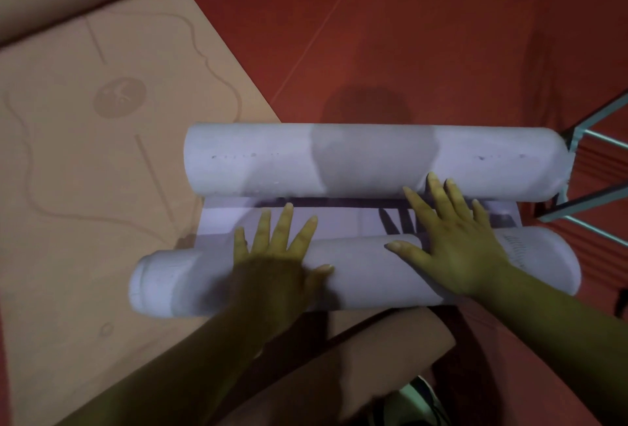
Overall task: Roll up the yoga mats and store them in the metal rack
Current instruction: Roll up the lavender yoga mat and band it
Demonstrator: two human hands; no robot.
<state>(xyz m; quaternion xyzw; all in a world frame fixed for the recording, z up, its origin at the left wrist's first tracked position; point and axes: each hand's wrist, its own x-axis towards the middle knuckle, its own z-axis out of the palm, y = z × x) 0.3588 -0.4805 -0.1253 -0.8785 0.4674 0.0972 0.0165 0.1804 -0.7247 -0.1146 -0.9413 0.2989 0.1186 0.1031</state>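
**Hands flat on a two-ended roll**

Left hand (275,255) lies palm down on the near roll (373,276) of the lilac mat (339,157). Its fingers are straight and spread, and their tips reach over the flat strip (224,218). The right hand (455,242) lies the same way further right on that roll, fingers splayed. Its longest fingertips touch the far roll (265,160). Neither hand curls round anything; both only press down. The forearms come in from the bottom edge, the left one crossing the roll near its middle.

The left wrist and the roll beneath it are smeared by blur. Shadow darkens the gap between the two rolls, so the strip shows plainly only at its left end. A curved tan shape (390,351) sits below the near roll; whether it is mat or clothing is unclear. Part of a shoe (421,398) shows at the bottom edge.

The lilac mat lies on the red floor (441,35), rolled from both ends, the rolls side by side. Its left end overlaps the edge of a tan mat (85,187), which is spread flat and curled up at the top left corner. The rack (593,113) stands at the right edge, mostly cut off. Its corner post is just beside the far roll's right end, and what it holds is out of view.
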